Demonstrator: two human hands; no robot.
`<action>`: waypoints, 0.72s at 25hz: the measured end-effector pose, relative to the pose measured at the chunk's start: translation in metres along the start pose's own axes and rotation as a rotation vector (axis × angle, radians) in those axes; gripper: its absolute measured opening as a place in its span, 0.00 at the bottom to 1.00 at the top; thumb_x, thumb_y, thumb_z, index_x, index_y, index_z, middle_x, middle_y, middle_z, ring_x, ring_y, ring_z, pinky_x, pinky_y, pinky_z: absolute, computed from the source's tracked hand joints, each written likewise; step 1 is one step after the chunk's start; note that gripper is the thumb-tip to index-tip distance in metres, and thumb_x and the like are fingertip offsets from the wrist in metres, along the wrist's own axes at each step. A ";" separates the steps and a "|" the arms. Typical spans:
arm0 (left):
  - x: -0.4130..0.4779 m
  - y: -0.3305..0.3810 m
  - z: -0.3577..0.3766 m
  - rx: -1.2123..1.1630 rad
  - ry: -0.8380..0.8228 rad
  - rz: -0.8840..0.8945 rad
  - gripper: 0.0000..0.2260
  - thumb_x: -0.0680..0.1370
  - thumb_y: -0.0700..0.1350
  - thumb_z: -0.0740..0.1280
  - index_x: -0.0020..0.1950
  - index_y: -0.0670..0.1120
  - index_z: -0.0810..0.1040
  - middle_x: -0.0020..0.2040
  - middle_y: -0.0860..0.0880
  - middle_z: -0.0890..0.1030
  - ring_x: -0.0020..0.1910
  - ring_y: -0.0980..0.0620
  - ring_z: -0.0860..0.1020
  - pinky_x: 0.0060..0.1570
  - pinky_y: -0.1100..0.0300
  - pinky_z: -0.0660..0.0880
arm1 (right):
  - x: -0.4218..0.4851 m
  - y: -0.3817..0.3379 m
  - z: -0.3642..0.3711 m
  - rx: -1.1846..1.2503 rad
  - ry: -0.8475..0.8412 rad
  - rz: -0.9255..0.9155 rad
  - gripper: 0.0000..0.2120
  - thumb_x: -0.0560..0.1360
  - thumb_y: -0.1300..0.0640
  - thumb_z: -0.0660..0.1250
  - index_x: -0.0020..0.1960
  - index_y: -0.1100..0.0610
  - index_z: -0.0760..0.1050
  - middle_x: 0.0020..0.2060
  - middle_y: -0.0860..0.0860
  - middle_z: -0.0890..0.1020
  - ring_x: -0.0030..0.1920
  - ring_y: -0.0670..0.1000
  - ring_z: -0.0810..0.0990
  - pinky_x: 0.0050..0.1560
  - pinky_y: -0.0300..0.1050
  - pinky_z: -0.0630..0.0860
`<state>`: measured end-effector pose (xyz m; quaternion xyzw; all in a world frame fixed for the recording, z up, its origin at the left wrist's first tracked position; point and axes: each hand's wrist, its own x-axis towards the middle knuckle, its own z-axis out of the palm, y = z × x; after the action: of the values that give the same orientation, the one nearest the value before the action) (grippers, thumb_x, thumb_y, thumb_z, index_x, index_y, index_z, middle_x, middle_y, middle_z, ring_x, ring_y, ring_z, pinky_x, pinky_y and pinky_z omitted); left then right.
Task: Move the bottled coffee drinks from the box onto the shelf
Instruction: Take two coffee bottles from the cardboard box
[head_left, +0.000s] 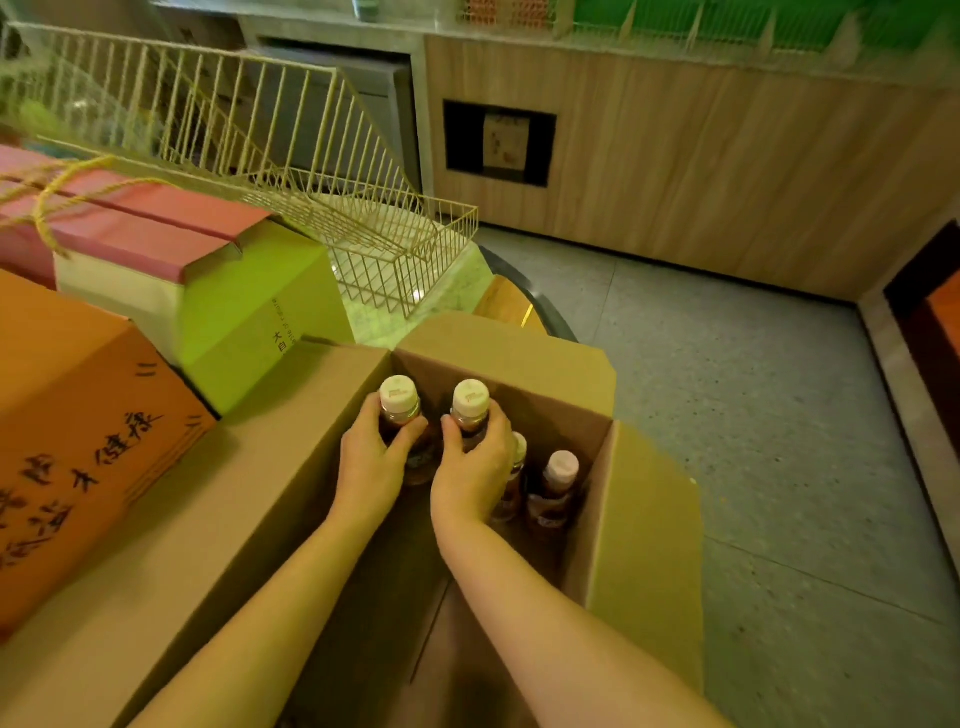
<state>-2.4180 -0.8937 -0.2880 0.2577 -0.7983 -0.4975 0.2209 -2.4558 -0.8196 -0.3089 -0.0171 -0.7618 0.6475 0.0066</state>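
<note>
Only the person's two arms are shown. The left hand and right hand are seen bare, as are the left forearm and right forearm, which are uncovered along their whole visible length. Both forearms are rendered smooth and even in outline. Finer detail of the fingers and nails is lost to blur.

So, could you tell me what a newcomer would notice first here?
At centre, the left hand holds one white-capped coffee bottle and the right hand a second bottle, both inside the open cardboard box. Two more bottles stand to their right. An orange carton with black characters fills the left edge.
</note>
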 end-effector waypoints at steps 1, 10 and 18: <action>-0.004 0.017 -0.006 -0.010 -0.003 0.026 0.14 0.75 0.41 0.67 0.59 0.50 0.72 0.53 0.56 0.76 0.49 0.63 0.74 0.49 0.73 0.68 | -0.001 -0.014 -0.013 0.012 -0.008 -0.045 0.17 0.71 0.46 0.67 0.57 0.48 0.71 0.52 0.49 0.79 0.54 0.50 0.78 0.57 0.52 0.76; -0.049 0.201 -0.004 -0.044 -0.187 0.354 0.09 0.74 0.43 0.68 0.50 0.56 0.72 0.46 0.57 0.78 0.47 0.63 0.76 0.46 0.66 0.72 | 0.013 -0.148 -0.199 0.103 -0.098 -0.374 0.16 0.68 0.53 0.74 0.53 0.55 0.80 0.47 0.49 0.84 0.50 0.47 0.81 0.51 0.40 0.77; -0.164 0.363 0.116 -0.178 -0.509 0.529 0.09 0.75 0.45 0.67 0.55 0.49 0.76 0.46 0.55 0.81 0.46 0.61 0.79 0.41 0.71 0.72 | -0.001 -0.191 -0.457 0.005 0.120 -0.509 0.06 0.67 0.54 0.74 0.41 0.46 0.79 0.37 0.42 0.83 0.39 0.39 0.81 0.39 0.30 0.75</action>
<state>-2.4318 -0.5757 -0.0215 -0.1096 -0.8204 -0.5386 0.1579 -2.4436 -0.3991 -0.0466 0.1366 -0.7382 0.6249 0.2144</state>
